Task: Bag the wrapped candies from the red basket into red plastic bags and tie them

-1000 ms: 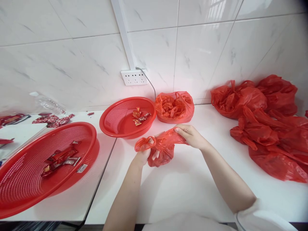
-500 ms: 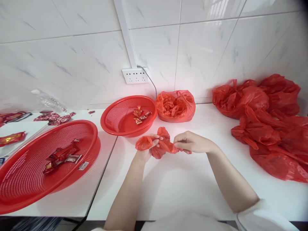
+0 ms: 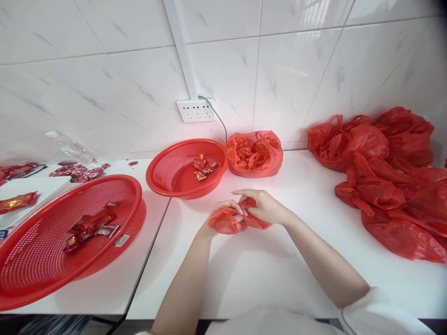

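Observation:
Over the white table, a crumpled red plastic bag [image 3: 224, 222] is gathered between my two hands. My left hand [image 3: 217, 215] grips it from the left, with a rounded, puffed part of the bag bulging out over the palm side. My right hand [image 3: 266, 206] pinches the bag from the right, its index finger stretched out to the left above it. The fingertips of both hands meet near the middle of the bag, and the red film partly hides them.
Two red plastic baskets, a small one [image 3: 163, 164] and a large one [image 3: 122, 186], hold wrapped snacks. An open red bag stuffed with red film [image 3: 258, 160] stands by the wall. Several red bags [image 3: 380, 186] heap up at right. A clear bottle [image 3: 71, 148] lies back left.
My right hand has moved left to meet the left hand. The stretched end of the bag is now bunched up between them, and its back part no longer sticks up.

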Demonstrator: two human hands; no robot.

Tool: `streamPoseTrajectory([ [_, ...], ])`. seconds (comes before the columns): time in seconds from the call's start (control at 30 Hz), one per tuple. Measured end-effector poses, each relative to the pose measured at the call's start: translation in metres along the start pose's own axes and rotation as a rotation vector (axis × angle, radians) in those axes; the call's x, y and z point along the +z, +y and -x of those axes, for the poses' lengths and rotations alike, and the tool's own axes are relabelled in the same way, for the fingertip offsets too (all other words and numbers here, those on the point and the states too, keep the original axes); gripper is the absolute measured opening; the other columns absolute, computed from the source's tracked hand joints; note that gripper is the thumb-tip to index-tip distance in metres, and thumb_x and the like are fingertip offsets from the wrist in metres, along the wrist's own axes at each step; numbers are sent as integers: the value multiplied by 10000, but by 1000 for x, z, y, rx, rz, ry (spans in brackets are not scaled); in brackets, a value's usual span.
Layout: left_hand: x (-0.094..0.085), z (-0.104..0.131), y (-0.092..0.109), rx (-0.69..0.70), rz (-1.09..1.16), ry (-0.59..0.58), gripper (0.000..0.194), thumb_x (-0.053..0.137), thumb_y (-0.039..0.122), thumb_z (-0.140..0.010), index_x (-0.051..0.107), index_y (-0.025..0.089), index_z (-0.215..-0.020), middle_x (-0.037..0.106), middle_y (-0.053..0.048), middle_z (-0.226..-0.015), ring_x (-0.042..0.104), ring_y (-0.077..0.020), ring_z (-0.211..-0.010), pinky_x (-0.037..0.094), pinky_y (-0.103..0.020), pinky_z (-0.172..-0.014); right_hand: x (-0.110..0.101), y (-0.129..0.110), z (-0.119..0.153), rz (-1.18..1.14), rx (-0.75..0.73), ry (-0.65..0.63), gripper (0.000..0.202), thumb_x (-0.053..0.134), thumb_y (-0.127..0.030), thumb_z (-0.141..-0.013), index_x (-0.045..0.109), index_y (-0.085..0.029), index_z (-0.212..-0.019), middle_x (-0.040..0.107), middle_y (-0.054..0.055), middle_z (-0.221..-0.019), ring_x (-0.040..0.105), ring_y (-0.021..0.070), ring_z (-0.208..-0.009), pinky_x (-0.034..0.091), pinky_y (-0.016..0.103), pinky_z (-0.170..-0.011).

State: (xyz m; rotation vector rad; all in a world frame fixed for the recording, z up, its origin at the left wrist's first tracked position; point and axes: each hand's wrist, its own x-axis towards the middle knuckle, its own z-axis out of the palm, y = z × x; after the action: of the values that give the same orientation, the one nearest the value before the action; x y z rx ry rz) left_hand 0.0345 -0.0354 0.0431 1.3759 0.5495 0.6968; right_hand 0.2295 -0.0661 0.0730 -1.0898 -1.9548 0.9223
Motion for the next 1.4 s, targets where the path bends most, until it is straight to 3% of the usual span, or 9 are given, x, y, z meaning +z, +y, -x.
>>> streamPoseTrajectory([
  [0.17, -2, -1, -5, 275, -321, 290, 160, 752, 250, -724, 616, 175, -761, 666, -26, -773, 644, -169, -740, 517, -302, -706, 11, 4, -3, -8, 97, 103, 635, 487, -44, -744, 483, -180, -1365, 684, 27, -937, 654, 147, -848, 515, 297, -830],
  [0.3, 2, 1, -13, 599, -737, 593, 149, 665, 221, -819, 655, 210, -968, 684, -47, -940, 651, -179, -863, 534, -322, -793, 18, -2, -3, -99, 151, 79, 752, 513, -37, -713, 397, -186, -1441, 689, 47, -1021, 651, 159, -832, 533, 301, -770],
  [0.47, 0, 2, -18, 815, -842, 679, 170, 590, 180, -880, 707, 232, -992, 640, -65, -1056, 646, -187, -951, 549, -314, -805, 8, -7, -6, -546, 177, -76, 378, 515, -311, -893, 631, -157, -1218, 703, 75, -1069, 655, 200, -970, 501, 356, -894],
  [0.73, 2, 0, -13, 478, -443, 345, 177, 697, 243, -797, 741, 203, -963, 711, -60, -858, 665, -191, -786, 547, -318, -756, -3, 17, -6, -553, 217, -157, 177, 688, -261, -748, 645, -145, -876, 686, 25, -808, 624, 145, -720, 486, 283, -700],
  [0.83, -1, 1, -6, 291, -331, 199, 294, 711, 253, -772, 737, 201, -1060, 710, -82, -928, 668, -216, -834, 544, -341, -786, -2, 16, -4, -224, 100, -44, 34, 574, -156, -760, 584, -172, -788, 615, -13, -724, 563, 123, -667, 449, 249, -651],
  [1.0, -8, 3, -2, 163, -305, -6, 310, 708, 291, -766, 740, 203, -1062, 687, -113, -1026, 652, -256, -915, 527, -368, -787, 3, 20, -8, 372, -96, 259, 119, 466, -87, -743, 515, -192, -767, 584, 54, -851, 533, 178, -783, 422, 316, -757],
  [1.13, -10, 1, -7, 167, -262, 9, 241, 709, 332, -762, 759, 187, -948, 637, -72, -806, 602, -185, -734, 500, -333, -728, 4, 25, -9, 169, 17, 350, 173, 375, -67, -711, 452, -213, -762, 516, 5, -699, 495, 154, -654, 423, 285, -670],
  [1.27, -7, -2, -7, 158, -133, 148, 236, 679, 414, -775, 718, 183, -802, 635, -66, -818, 600, -193, -778, 486, -323, -732, -4, 15, -6, -240, 138, 236, 166, 334, -115, -689, 439, -217, -766, 450, -39, -639, 412, 117, -519, 355, 235, -510],
  [1.4, -6, -3, 2, 159, -165, 202, 321, 605, 461, -816, 628, 175, -672, 661, -86, -993, 595, -196, -832, 467, -301, -693, -23, 5, 0, -65, 116, 101, 174, 365, -152, -750, 530, -204, -764, 553, -18, -717, 471, 127, -608, 377, 252, -597],
])
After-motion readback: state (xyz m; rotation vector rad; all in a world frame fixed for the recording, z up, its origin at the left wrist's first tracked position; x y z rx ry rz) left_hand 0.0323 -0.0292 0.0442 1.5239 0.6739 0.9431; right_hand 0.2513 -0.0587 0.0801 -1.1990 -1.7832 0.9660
